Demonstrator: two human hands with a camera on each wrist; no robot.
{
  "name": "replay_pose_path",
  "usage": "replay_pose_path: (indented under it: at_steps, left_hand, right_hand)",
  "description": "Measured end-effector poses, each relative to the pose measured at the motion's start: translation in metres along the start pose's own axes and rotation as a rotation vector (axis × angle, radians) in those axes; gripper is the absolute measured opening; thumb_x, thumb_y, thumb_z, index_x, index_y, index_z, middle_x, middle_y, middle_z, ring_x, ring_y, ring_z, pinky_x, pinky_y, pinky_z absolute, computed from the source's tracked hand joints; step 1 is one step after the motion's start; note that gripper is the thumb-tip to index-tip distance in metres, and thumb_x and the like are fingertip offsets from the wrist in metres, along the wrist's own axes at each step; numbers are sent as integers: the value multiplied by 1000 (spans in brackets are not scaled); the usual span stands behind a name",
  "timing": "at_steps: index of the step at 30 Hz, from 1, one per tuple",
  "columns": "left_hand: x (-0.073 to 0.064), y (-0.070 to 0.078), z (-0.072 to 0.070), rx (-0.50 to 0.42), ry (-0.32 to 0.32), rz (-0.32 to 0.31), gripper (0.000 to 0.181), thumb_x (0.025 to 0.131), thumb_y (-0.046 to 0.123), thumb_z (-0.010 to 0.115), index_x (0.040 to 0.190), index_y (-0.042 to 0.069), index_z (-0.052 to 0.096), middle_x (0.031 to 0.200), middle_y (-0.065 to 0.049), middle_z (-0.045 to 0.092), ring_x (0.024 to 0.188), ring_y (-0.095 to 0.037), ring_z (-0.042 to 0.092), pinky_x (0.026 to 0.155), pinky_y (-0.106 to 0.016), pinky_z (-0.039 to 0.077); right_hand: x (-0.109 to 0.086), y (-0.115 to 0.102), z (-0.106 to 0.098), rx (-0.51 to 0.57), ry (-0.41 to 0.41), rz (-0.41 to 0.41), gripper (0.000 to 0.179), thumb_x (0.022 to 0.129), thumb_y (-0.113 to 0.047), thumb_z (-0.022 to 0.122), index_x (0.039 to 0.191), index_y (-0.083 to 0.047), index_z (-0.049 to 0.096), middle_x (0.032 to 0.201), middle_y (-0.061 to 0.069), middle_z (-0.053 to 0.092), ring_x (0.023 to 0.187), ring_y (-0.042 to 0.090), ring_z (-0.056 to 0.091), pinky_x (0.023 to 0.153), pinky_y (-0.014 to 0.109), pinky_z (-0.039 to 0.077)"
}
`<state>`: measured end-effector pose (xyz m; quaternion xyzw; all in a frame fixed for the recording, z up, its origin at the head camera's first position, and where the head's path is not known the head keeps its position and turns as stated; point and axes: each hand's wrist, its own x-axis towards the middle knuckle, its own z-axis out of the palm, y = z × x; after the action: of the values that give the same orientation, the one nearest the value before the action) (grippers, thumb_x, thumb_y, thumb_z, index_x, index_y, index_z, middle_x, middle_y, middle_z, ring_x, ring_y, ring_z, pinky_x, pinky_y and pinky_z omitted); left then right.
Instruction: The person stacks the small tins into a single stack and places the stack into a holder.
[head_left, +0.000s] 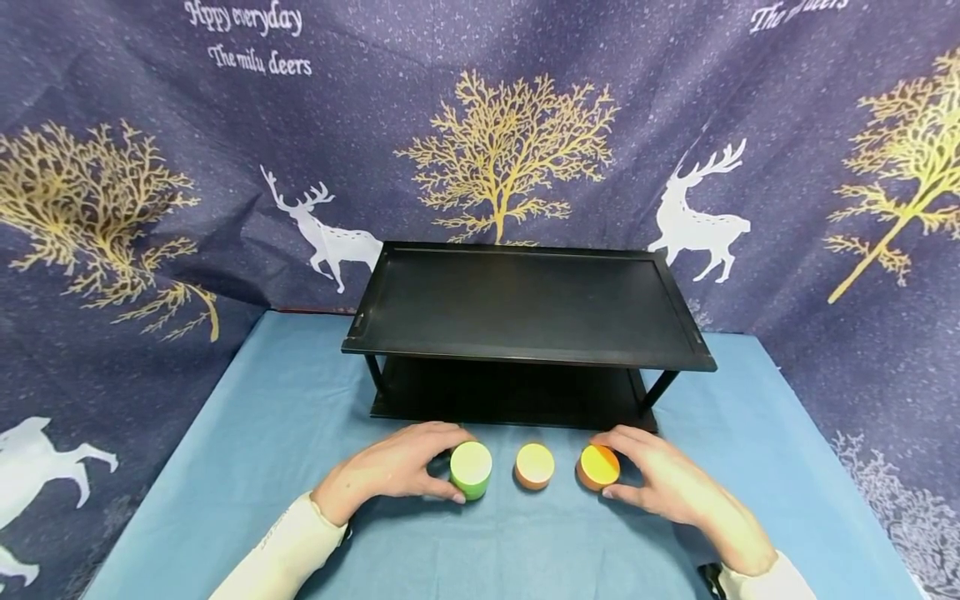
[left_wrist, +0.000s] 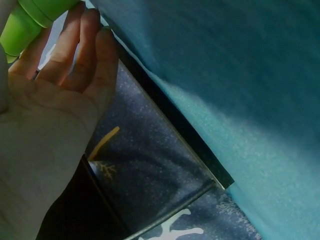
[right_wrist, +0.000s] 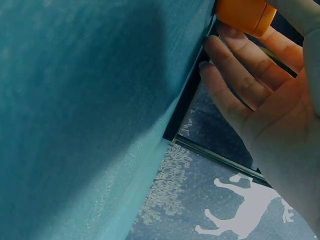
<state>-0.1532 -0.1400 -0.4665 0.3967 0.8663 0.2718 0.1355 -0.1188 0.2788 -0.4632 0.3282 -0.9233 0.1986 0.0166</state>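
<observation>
My left hand (head_left: 408, 462) grips a small green round container (head_left: 471, 470) from its left side, thumb in front and fingers behind. The same green container (left_wrist: 22, 30) shows at the top left corner of the left wrist view, next to my fingers. On the right, my right hand (head_left: 667, 477) holds a short orange round container (head_left: 597, 468) between thumb and fingers. Its orange side (right_wrist: 242, 15) appears at the top of the right wrist view. Between the two hands stands another short container (head_left: 535, 468), orange with a pale yellow top, touched by neither hand.
Just beyond the containers stands a black two-tier shelf (head_left: 517, 300), its lower board (head_left: 510, 396) near my fingertips. A blue cloth (head_left: 277, 417) covers the table. Behind hangs a dark blue curtain (head_left: 360, 125) printed with deer and golden trees.
</observation>
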Motion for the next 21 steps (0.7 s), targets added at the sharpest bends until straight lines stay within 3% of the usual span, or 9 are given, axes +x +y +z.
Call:
replay_pose_path:
  at_steps: [14,21]
  left_hand:
    - [0,-2,2,-5,6,5,65,84,54,88,140,32,63,132,19,63,120,-3,59,109,-36,50]
    - [0,-1,2,6,12,11,65,84,54,88,140,30,64,132,18,63,120,-4,59,109,-36,50]
  right_hand:
    - [0,1,0,30,24,29,57,77,-26,97,124,-19,66,119,-12,65,107,8,63,94,40,58]
    - [2,-2,-1,68,80,44,59,75,-21,97,125,-18,66,118,-14,66,106,6,63,93,38,59]
